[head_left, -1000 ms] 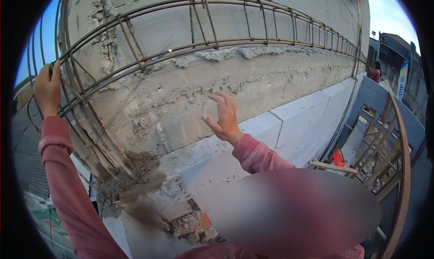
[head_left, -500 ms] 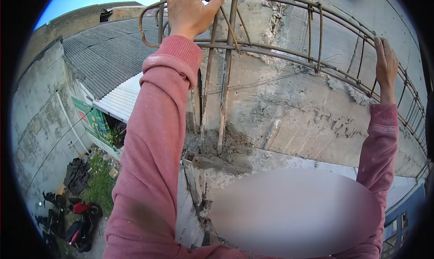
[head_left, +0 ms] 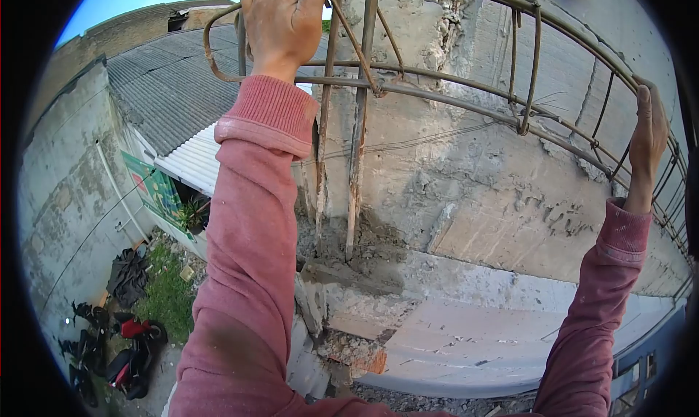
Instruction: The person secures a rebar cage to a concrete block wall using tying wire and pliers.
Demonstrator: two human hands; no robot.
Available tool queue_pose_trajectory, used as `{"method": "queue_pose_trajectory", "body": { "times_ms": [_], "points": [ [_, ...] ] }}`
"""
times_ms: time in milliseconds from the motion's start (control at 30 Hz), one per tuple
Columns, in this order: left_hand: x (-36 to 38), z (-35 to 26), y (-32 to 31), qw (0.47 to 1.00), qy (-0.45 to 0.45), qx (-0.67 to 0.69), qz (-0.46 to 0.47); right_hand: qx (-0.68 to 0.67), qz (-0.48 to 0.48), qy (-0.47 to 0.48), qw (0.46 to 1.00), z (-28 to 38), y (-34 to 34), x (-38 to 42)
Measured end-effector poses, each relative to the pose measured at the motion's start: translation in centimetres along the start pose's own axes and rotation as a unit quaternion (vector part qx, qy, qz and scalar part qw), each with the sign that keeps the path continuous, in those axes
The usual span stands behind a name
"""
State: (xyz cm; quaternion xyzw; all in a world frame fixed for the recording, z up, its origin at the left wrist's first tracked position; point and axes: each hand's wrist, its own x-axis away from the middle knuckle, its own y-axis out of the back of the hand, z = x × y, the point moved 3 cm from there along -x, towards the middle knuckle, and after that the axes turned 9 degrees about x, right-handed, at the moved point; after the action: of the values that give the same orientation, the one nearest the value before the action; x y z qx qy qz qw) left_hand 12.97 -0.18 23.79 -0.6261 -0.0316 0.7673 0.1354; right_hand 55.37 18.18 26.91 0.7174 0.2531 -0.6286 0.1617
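Note:
A long rebar cage [head_left: 531, 71] with bent stirrups spans the top of the view, its hooked end at the left. My left hand [head_left: 280, 28] is at that end, closed around the upper bar; the top frame edge cuts off its fingers. Further along, my right hand [head_left: 649, 137] grips the upper bar on the right side, thumb toward me, with the fingertips partly hidden. Upright steel bars [head_left: 357, 155] rise from rough fresh-looking mortar [head_left: 357, 271] and cross the cage just right of my left hand.
Behind the cage stands a rough concrete wall [head_left: 480, 206], with a pale sloped ledge [head_left: 466, 330] below. Down at the left are motorcycles [head_left: 129, 351], a dark cloth heap [head_left: 127, 277] and grass [head_left: 164, 286]. A corrugated roof [head_left: 175, 89] lies beyond.
My left hand has shifted a little left, my right hand rightward and down. The cage looks larger and closer in view. Both hands stay on it.

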Motion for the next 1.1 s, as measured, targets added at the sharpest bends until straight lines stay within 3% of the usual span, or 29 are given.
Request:
{"method": "queue_pose_trajectory", "body": {
  "times_ms": [67, 167, 300, 333, 400, 433, 500, 600, 667, 700, 733, 767, 800, 833, 933, 1033, 1100],
  "points": [
    [0.0, -0.2, -0.6, 0.999, -0.012, -0.044, -0.006, 0.033, 0.014, 0.003, 0.999, -0.9, -1.0, -0.7],
    [-0.4, -0.5, 0.2, 0.998, 0.04, 0.035, 0.025, -0.033, -0.023, -0.059, 0.997, -0.5, -1.0, 0.1],
    [0.0, 0.8, -0.3, 0.999, 0.032, -0.018, 0.004, 0.018, 0.102, -0.088, 0.991, -0.7, 0.6, 1.2],
    [-0.6, 1.0, -0.7, 1.0, 0.025, -0.003, 0.008, 0.035, 0.074, -0.084, 0.993, -1.1, 0.3, 0.8],
    [-0.7, 0.8, -0.6, 0.999, 0.029, 0.012, 0.029, 0.056, 0.038, -0.07, 0.995, -2.1, -1.9, -0.6],
    [-0.9, 1.0, 0.1, 0.995, 0.066, 0.007, 0.072, 0.107, 0.027, -0.033, 0.993, -5.3, -3.8, -1.2],
    [-1.5, 1.4, 0.8, 0.979, 0.135, 0.007, 0.152, 0.106, 0.036, -0.011, 0.994, -5.4, -4.0, -1.0],
    [-0.3, 3.5, 4.5, 0.996, -0.08, -0.027, 0.004, 0.084, 0.065, 0.023, 0.994, -6.1, -3.3, -1.1],
    [1.2, 9.2, 6.5, 0.994, 0.103, -0.007, -0.018, 0.09, 0.066, 0.059, 0.992, -5.9, -3.3, -1.5],
    [2.1, 11.5, 7.0, 0.98, 0.194, 0.001, -0.034, 0.094, 0.09, 0.045, 0.99, -5.0, -3.0, -2.0],
    [3.2, 13.1, 6.9, 0.932, 0.342, 0.118, -0.034, 0.099, 0.112, 0.035, 0.988, -3.7, -2.3, -2.4],
    [4.6, 14.3, 6.5, 0.847, 0.477, 0.232, -0.036, 0.099, 0.121, 0.038, 0.987, -3.2, -2.1, -2.6],
    [6.1, 15.2, 5.8, 0.73, 0.592, 0.34, -0.035, 0.099, 0.13, 0.041, 0.986, -2.6, -1.9, -2.7],
    [7.4, 17.6, 4.9, 0.683, 0.582, 0.441, -0.007, 0.096, 0.127, 0.055, 0.986, -2.7, -1.8, -2.6],
    [7.7, 17.9, 4.0, 0.645, 0.509, 0.57, 0.005, 0.065, 0.168, 0.053, 0.982, -2.1, -1.5, -2.8],
    [9.0, 19.6, 3.6, 0.41, 0.411, 0.804, 0.131, 0.046, 0.21, 0.038, 0.976, -1.4, -0.8, -3.2],
    [8.6, 15.5, 3.6, 0.547, 0.467, 0.692, 0.067, 0.041, 0.202, 0.042, 0.978, -1.4, -0.9, -2.9]
  ]
}}
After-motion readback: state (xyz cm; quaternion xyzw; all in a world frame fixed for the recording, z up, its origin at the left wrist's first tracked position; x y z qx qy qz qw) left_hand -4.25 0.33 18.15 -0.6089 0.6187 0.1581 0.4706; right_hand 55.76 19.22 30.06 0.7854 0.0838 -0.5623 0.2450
